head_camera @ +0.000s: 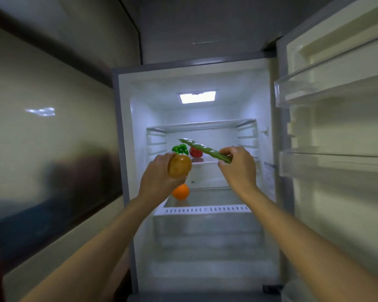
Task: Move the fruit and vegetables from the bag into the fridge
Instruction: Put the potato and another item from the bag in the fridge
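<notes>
Both arms reach forward into the open fridge [127, 131], whose inner light [197, 97] glows at the top of the compartment. The left hand [159, 177] holds a brownish-yellow potato [179, 165], the fingers curled round its left and under side so that most of its front shows. The right hand [238, 165] holds a long green pea pod [202, 147], the thumb and fingers [226, 151] pinching its near end while the rest of the pod slants up and to the left, past the fingertips. Just beyond the left fingers, on a fridge shelf [207, 162], sits a green pepper [180, 149], and beside it, behind the pod's middle, a red round fruit or vegetable [195, 152]; blur keeps its kind unclear. Below the left hand an orange [180, 192] rests on a lower shelf, above the slotted white front [205, 209] of the drawer cover. To the right of the right hand the fridge door [336, 118] stands open with its clear door bins [327, 83].
</notes>
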Action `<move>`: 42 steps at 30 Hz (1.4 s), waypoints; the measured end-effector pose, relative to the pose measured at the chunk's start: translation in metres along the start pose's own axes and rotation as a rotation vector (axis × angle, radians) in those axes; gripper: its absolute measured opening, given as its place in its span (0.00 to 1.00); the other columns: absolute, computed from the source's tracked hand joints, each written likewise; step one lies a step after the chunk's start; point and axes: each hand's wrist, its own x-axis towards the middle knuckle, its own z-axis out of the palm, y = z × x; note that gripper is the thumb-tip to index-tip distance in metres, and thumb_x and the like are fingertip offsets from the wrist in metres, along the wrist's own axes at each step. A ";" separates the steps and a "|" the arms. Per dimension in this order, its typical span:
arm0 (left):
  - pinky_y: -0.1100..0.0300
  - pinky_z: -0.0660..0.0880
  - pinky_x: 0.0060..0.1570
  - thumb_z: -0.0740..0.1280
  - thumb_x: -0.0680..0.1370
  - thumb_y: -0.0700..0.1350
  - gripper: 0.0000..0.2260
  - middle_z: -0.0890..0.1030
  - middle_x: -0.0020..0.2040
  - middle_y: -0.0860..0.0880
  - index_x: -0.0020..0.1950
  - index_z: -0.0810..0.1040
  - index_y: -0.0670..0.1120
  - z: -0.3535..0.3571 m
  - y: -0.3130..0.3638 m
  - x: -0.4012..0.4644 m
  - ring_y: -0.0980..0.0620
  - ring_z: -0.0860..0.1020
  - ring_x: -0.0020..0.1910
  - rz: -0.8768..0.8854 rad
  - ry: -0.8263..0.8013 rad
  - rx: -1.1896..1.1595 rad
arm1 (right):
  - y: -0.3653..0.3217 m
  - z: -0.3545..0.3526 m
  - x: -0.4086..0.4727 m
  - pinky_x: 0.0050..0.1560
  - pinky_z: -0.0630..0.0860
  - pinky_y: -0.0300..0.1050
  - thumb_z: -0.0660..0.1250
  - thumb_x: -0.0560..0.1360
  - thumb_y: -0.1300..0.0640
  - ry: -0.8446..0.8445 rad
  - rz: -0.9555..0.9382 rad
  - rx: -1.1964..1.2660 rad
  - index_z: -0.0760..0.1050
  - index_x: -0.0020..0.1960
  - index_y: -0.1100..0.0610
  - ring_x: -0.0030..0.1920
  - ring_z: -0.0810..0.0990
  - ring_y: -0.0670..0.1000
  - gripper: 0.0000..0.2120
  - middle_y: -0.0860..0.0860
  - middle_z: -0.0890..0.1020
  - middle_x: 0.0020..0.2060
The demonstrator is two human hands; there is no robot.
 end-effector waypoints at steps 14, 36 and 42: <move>0.50 0.75 0.53 0.74 0.66 0.57 0.35 0.74 0.61 0.46 0.69 0.67 0.49 0.105 -0.072 0.157 0.46 0.74 0.56 0.135 -0.091 0.137 | 0.084 0.102 0.132 0.42 0.67 0.42 0.65 0.71 0.63 0.003 0.089 -0.247 0.78 0.55 0.58 0.53 0.74 0.55 0.13 0.55 0.77 0.51; 0.55 0.71 0.55 0.72 0.67 0.55 0.29 0.74 0.60 0.51 0.66 0.68 0.53 0.215 -0.126 0.275 0.50 0.71 0.58 0.259 -0.425 0.067 | 0.187 0.172 0.243 0.59 0.73 0.43 0.69 0.70 0.66 -0.584 0.148 -0.550 0.75 0.63 0.55 0.59 0.76 0.52 0.22 0.54 0.78 0.60; 0.54 0.71 0.56 0.71 0.69 0.54 0.28 0.72 0.62 0.51 0.66 0.67 0.53 0.213 -0.122 0.283 0.50 0.70 0.58 0.267 -0.530 0.098 | 0.183 0.166 0.237 0.66 0.65 0.46 0.67 0.75 0.51 -0.598 0.067 -0.596 0.65 0.71 0.54 0.68 0.67 0.53 0.27 0.54 0.69 0.69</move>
